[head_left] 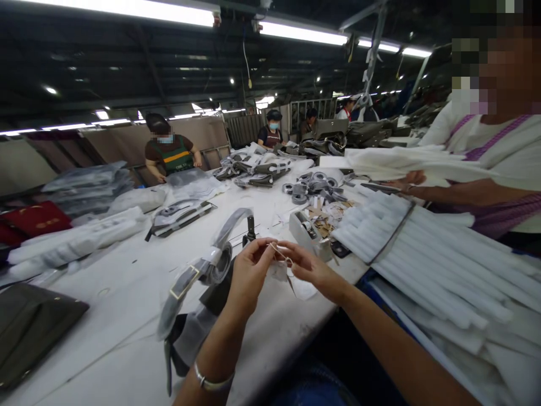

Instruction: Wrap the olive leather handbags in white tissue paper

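Note:
My left hand (249,273) and my right hand (310,268) meet above the near edge of the white table (127,293). Both pinch a small thin loop, perhaps a rubber band (281,252), stretched between the fingertips. Small white paper pieces (296,285) lie on the table just under them. A strap wrapped in clear plastic (198,270) curves over a dark stand left of my left hand. A metal bracelet sits on my left wrist.
A tape dispenser (308,231) stands behind my hands. Rows of white rolled paper (422,254) fill the right side, where a person in white (486,163) holds sheets. Grey straps (313,189) and bagged goods (84,237) lie farther back. Other workers stand across the table.

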A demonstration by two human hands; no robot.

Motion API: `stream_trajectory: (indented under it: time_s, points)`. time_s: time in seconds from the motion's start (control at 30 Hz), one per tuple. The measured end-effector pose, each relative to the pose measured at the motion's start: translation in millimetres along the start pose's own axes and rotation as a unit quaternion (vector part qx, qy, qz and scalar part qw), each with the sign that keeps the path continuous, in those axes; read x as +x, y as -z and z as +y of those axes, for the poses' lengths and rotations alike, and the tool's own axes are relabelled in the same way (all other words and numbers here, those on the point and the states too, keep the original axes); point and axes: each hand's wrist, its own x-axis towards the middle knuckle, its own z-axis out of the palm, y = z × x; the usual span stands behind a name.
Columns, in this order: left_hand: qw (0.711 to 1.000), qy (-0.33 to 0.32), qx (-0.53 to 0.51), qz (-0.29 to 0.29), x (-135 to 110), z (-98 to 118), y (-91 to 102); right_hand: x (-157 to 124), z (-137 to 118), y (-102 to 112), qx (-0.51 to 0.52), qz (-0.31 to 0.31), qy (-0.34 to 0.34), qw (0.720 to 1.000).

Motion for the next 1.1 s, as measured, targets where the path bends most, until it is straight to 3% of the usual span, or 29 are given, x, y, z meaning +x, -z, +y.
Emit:
stream_trajectory:
  time_s: [0.1,0.2,0.37,0.47,0.57,0.67,0.77,0.93,1.1]
  points:
    - [1.000,0.015,-0.026,0.005,0.4,0.3,-4.1,-7.4,26.0,-11.5,0.000,-0.002,0.002,1.000]
    - [0.999,0.028,-0.032,-0.012,0.7,1.2,-5.4,-10.7,37.1,-18.6,-0.064,0.060,0.009,0.996]
    - [0.997,0.027,-0.070,-0.023,0.1,5.6,2.4,-20.4,23.6,-13.4,-0.209,0.147,0.008,0.967]
    - [0.995,0.055,-0.053,-0.060,-1.2,8.1,6.9,-28.9,9.5,-8.9,-0.234,0.141,0.045,0.961]
    - [0.991,0.073,0.028,-0.107,-2.0,9.3,8.6,-35.9,-1.8,-6.1,-0.260,0.138,0.081,0.952]
    - [0.979,0.058,0.104,-0.162,-2.2,11.1,8.5,-40.2,-8.6,-2.4,-0.247,0.140,0.080,0.955]
    - [0.970,0.062,0.122,-0.200,-2.5,12.3,8.3,-41.8,-9.6,1.9,-0.172,0.107,0.065,0.977]
    - [0.982,0.096,0.026,-0.161,-3.3,7.3,8.1,-39.7,-1.1,0.9,-0.068,0.091,0.061,0.992]
    - [0.982,0.079,-0.046,-0.167,-1.5,4.1,3.4,-35.6,6.8,-6.8,-0.116,0.106,0.083,0.984]
